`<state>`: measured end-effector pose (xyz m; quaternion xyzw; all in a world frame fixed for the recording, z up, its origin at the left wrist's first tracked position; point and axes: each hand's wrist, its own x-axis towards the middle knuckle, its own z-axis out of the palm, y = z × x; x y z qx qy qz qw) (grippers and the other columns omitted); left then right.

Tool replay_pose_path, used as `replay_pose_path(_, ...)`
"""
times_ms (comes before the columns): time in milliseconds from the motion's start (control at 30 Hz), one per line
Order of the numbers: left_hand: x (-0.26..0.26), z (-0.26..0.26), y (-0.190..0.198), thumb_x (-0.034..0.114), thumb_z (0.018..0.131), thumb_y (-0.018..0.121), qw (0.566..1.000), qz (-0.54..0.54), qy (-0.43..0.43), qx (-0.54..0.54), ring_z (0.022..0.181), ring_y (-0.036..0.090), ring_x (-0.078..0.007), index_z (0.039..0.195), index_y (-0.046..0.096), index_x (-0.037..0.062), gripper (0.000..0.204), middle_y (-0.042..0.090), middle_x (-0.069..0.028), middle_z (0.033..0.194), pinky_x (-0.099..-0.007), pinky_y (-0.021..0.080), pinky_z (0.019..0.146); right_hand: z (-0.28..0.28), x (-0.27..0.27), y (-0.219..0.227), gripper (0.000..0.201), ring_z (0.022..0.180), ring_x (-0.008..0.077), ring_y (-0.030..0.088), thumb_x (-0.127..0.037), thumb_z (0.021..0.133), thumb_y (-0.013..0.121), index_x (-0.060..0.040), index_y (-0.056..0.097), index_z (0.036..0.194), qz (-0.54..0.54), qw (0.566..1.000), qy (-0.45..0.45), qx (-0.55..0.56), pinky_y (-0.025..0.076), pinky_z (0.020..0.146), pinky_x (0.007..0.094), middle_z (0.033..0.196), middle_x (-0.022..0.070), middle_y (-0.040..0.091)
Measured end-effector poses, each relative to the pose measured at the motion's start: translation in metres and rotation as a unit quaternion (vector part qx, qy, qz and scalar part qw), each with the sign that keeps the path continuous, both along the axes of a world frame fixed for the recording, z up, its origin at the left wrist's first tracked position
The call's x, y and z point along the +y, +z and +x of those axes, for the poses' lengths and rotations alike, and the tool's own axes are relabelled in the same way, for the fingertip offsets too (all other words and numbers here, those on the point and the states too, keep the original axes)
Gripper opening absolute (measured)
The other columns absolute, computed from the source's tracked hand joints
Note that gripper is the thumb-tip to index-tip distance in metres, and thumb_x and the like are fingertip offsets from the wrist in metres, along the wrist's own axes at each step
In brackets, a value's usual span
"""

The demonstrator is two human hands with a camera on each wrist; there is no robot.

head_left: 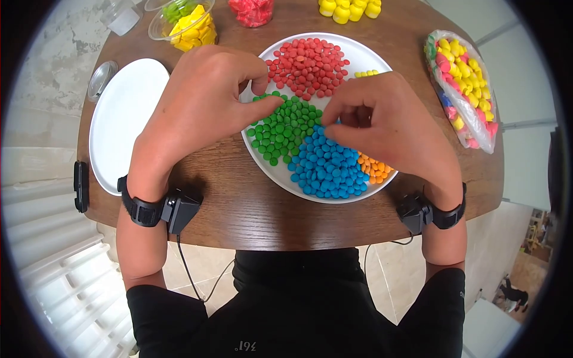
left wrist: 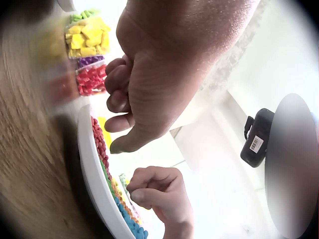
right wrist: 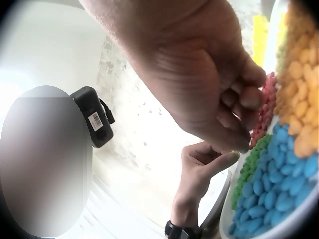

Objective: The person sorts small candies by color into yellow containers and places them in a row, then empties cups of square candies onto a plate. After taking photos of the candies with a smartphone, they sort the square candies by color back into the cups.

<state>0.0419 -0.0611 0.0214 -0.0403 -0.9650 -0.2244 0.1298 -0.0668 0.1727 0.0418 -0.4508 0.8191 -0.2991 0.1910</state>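
A round white plate holds button-shaped candies sorted by colour: red candies, green candies, blue candies, orange candies and a few yellow candies. Over the plate's left side, my left hand hovers above the red and green groups, fingers loosely bent, thumb apart, nothing held. My right hand bends over the blue and orange candies, covering part of them. Its thumb and index fingertips come close together; I cannot tell whether a candy sits between them.
Another white plate lies at the left beside a round clear lid. Behind it stand a clear tub of yellow pieces and a pack of red pieces. Yellow bottle-shaped sweets sit at the back, a mixed sweet bag at the right.
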Motion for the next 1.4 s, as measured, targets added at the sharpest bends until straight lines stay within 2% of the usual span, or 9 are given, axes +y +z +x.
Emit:
replay_pose_path(67,-0.001,0.0,-0.006,0.012,0.077,0.088,0.998,0.003,-0.035,0.048,0.051,0.044,-0.0139,0.08,0.068,0.0025,0.023,0.05,-0.005,0.062,-0.0311,0.034,0.05,0.002,0.006,0.006,0.012,0.069,0.0263,0.071,-0.008,0.08,0.074,0.0015,0.076,0.088,0.02,0.996,0.034,-0.084,0.055,0.065,0.0359,0.074,0.0155,0.071)
replay_pose_path(167,-0.003,-0.002,-0.01,0.014,0.076,0.088,0.997,-0.001,-0.043,0.064,0.052,0.046,-0.0159,0.08,0.068,0.0032,0.023,0.05,-0.0057,0.062,-0.0321,0.035,0.051,0.003,0.011,0.009,0.012,0.069,0.0258,0.072,-0.005,0.079,0.073,0.0027,0.076,0.087,0.041,0.989,0.097,-0.107,0.056,0.066,0.0345,0.075,0.0159,0.072)
replay_pose_path(500,-0.005,-0.005,-0.016,0.016,0.077,0.087,0.993,-0.014,-0.055,0.1,0.053,0.048,-0.0181,0.081,0.069,0.0039,0.022,0.05,-0.0061,0.062,-0.0336,0.036,0.051,0.015,0.002,0.004,0.016,0.069,0.0284,0.072,-0.005,0.079,0.073,0.0028,0.077,0.092,0.067,0.985,0.113,-0.111,0.057,0.068,0.0349,0.075,0.0176,0.072)
replay_pose_path(567,-0.005,-0.005,-0.016,0.016,0.077,0.087,0.993,-0.018,-0.056,0.102,0.053,0.047,-0.0179,0.081,0.069,0.0038,0.022,0.05,-0.0061,0.062,-0.0337,0.035,0.051,0.014,0.003,0.001,0.015,0.069,0.0163,0.069,-0.002,0.079,0.078,0.0,0.078,0.093,0.055,0.988,0.12,-0.084,0.054,0.066,0.0281,0.079,0.0096,0.072)
replay_pose_path(600,-0.006,-0.005,-0.016,0.016,0.077,0.087,0.993,-0.018,-0.055,0.102,0.053,0.047,-0.0179,0.081,0.069,0.0038,0.022,0.05,-0.0061,0.062,-0.0337,0.035,0.051,0.015,0.002,-0.001,0.015,0.069,0.0163,0.069,-0.002,0.079,0.078,0.0,0.078,0.093,0.055,0.988,0.121,-0.083,0.054,0.066,0.0281,0.079,0.0096,0.072)
replay_pose_path(667,-0.005,-0.006,-0.016,0.016,0.077,0.087,0.993,-0.014,-0.055,0.101,0.052,0.046,-0.0171,0.082,0.069,0.0037,0.022,0.05,-0.006,0.062,-0.0333,0.035,0.051,0.017,-0.001,-0.003,0.014,0.069,0.0297,0.071,-0.006,0.082,0.071,0.0019,0.077,0.092,0.028,0.987,0.113,-0.113,0.056,0.068,0.0365,0.076,0.0175,0.072)
replay_pose_path(1200,-0.004,-0.006,-0.013,0.015,0.085,0.085,0.996,0.032,-0.026,0.073,0.052,0.041,-0.012,0.079,0.07,0.001,0.021,0.05,-0.004,0.061,-0.0305,0.032,0.05,0.022,-0.001,-0.013,0.01,0.073,0.0365,0.067,-0.009,0.083,0.071,0.0004,0.074,0.085,-0.035,0.986,0.14,-0.079,0.054,0.071,0.0415,0.078,0.0185,0.068)
replay_pose_path(1300,-0.005,-0.005,-0.013,0.014,0.086,0.084,0.997,0.037,-0.019,0.06,0.053,0.044,-0.0105,0.08,0.07,0.0,0.021,0.054,-0.0033,0.062,-0.0291,0.033,0.051,0.017,-0.001,-0.015,0.011,0.069,0.0335,0.066,-0.01,0.084,0.072,0.0001,0.075,0.086,-0.057,0.986,0.138,-0.073,0.053,0.066,0.0405,0.076,0.0171,0.068)
replay_pose_path(1400,-0.008,-0.005,-0.013,0.013,0.086,0.084,0.998,0.041,-0.015,0.045,0.054,0.046,-0.0088,0.08,0.07,-0.001,0.021,0.058,-0.0022,0.063,-0.0278,0.035,0.051,0.004,0.002,-0.006,0.01,0.061,0.0236,0.062,-0.008,0.084,0.074,0.0003,0.075,0.088,-0.096,0.991,0.03,-0.086,0.049,0.059,0.036,0.069,0.0133,0.064)
